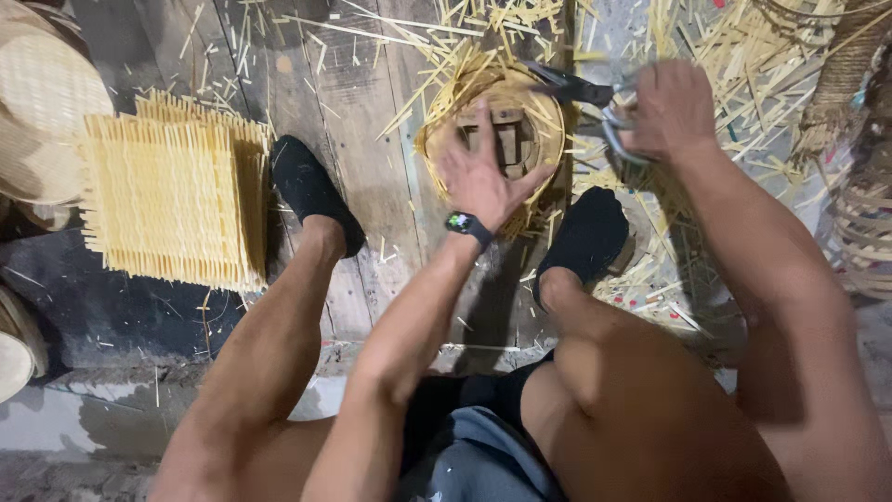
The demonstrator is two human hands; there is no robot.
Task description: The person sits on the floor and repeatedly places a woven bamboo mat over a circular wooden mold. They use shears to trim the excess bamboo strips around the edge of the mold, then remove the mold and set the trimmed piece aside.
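Wooden planks (353, 102) form the floor, strewn with pale cane offcuts (706, 56). A stack of woven mats (167, 200) lies well left of the left shoe (311, 191). Between the shoes sits a round basket (548, 116) over a wooden block (506, 139). The left hand (483, 177) presses it, fingers spread wide. The right hand (669, 107) grips shears (581, 93) at the rim.

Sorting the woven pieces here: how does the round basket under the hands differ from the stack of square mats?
The round basket is curved and hollow, with a wooden block inside; the square mats are flat and stacked. The left hand presses the basket; the mats lie untouched. Both are pale yellow woven strips.
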